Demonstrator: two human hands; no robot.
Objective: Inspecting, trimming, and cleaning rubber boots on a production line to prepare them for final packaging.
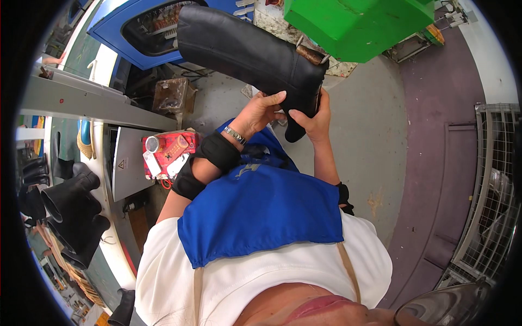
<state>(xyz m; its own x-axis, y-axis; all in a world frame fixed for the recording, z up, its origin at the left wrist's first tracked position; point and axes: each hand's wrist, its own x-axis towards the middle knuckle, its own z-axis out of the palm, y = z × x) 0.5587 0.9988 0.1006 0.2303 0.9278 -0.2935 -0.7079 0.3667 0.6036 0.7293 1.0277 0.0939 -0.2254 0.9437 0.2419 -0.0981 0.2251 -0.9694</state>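
A tall black boot (244, 49) lies slantwise in front of me, its long shaft reaching to the upper left and its foot pointing down toward my apron. My left hand (260, 112) pinches the near side of the foot, thumb on top. On the other side my right hand (314, 120) is wrapped round the foot, with its thumb across the upper and its fingers along the sole edge. The boot's heel end is up against a worn brown roller (311, 54) below a green machine housing (359, 27); whether they touch I cannot tell.
At the left, several black boots (79, 195) stand on a white-edged conveyor (117, 239). A red box (185, 141) carrying a jar and a remote-like object is beside my left arm. A blue cabinet (109, 32) stands far left, a wire mesh rack (492, 163) at the right.
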